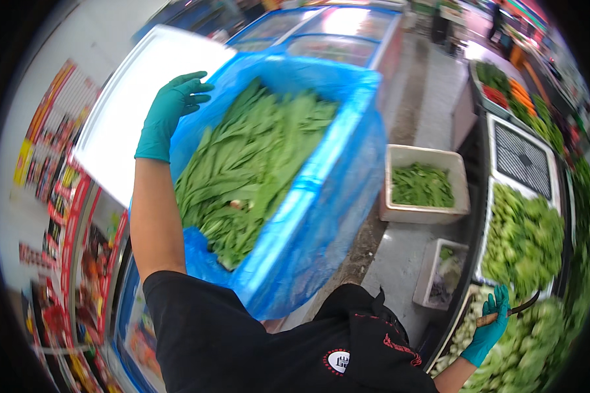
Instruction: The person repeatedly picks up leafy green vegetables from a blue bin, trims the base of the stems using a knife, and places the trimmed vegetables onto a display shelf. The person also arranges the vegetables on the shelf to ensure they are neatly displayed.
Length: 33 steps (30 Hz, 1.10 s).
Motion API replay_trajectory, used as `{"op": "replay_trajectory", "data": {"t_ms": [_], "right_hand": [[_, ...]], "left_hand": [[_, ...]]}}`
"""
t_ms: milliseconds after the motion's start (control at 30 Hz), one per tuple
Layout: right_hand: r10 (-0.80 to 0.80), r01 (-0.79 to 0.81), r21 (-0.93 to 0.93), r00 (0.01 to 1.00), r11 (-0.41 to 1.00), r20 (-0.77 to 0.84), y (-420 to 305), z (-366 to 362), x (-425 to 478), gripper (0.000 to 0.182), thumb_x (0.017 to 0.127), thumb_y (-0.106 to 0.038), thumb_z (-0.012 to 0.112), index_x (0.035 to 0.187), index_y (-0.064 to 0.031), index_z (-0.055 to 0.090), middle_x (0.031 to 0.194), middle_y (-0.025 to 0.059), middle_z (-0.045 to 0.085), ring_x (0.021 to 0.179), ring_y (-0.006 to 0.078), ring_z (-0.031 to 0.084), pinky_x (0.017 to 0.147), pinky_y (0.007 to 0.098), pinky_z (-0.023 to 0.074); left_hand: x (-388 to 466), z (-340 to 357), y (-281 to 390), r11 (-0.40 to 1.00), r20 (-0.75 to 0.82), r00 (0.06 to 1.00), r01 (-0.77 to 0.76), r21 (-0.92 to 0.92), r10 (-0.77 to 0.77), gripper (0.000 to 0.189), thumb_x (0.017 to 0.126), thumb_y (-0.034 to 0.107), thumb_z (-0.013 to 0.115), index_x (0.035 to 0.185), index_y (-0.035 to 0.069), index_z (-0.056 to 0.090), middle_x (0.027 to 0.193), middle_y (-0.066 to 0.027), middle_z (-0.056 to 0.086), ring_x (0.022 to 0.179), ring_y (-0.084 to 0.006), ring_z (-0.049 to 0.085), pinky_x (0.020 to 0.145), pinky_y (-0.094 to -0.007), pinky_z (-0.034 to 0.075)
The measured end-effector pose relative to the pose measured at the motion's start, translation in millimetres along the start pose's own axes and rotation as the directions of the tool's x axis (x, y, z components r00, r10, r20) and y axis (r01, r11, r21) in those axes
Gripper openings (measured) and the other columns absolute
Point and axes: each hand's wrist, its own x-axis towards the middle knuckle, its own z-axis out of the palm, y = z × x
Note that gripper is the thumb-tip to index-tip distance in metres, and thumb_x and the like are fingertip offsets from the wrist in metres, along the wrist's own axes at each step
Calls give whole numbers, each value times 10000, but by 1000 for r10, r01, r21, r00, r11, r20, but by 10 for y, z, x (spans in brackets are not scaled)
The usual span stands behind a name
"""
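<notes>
My left hand [177,103], in a green glove, is raised at the left edge of a box lined with a blue plastic bag [319,177]. Its fingers are slightly apart and nothing is in them. Long leafy greens [255,162] fill the box, the cut ends towards me. Behind the left hand, a white lid or board [137,93] leans out to the left. Far to the right, my gloved right hand [489,322] grips the wooden handle of a small curved knife [523,304], above pale-stemmed leafy vegetables [521,339].
A foam box of green leaves [423,184] stands on the floor to the right, with a smaller white bin [442,275] nearer me. Frilly lettuce [521,236] and a black grate [521,157] line the right-hand display. Glass-topped freezers [334,34] lie beyond; packaged-goods shelves [78,255] stand left.
</notes>
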Motion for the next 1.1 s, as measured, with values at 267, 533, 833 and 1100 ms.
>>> {"op": "replay_trajectory", "data": {"t_ms": [267, 533, 833, 1100], "right_hand": [[93, -50, -119, 917, 992, 389, -31, 1872, 973, 446, 946, -315, 522, 1305, -51, 510, 1247, 89, 580, 1065, 175, 567, 899, 324, 437], [151, -112, -103, 806, 988, 572, 83, 2832, 994, 429, 938, -303, 537, 1283, -48, 535, 1157, 85, 636, 917, 159, 614, 849, 314, 465], [222, -177, -146, 889, 973, 402, 235, 1852, 1404, 433, 947, -338, 508, 1293, -80, 530, 1245, 69, 585, 1013, 155, 573, 877, 291, 428], [201, -217, 4, 912, 976, 358, 444, 1826, 1232, 384, 940, -282, 546, 1256, -64, 565, 1141, 65, 641, 913, 114, 613, 794, 235, 452]], "left_hand": [[-937, -910, -1544, 723, 86, 941, 190, 665, -327, 434, 724, 288, 706, 1075, 38, 662, 966, -114, 686, 858, -221, 647, 777, -335, 497], [-1244, -449, -1844, 36, -111, 797, 164, 986, -593, 603, 626, 554, 691, 959, 51, 709, 942, -200, 671, 878, -357, 643, 771, -421, 517], [-1166, -656, -2457, 345, -37, 684, 412, 843, -728, 596, 637, 496, 749, 1005, 30, 697, 1003, -165, 686, 879, -279, 656, 775, -368, 513], [-1128, -521, -2258, 564, 7, 605, 738, 370, -797, 405, 688, 170, 799, 1048, 36, 672, 914, -101, 696, 779, -194, 635, 687, -350, 510]]}}
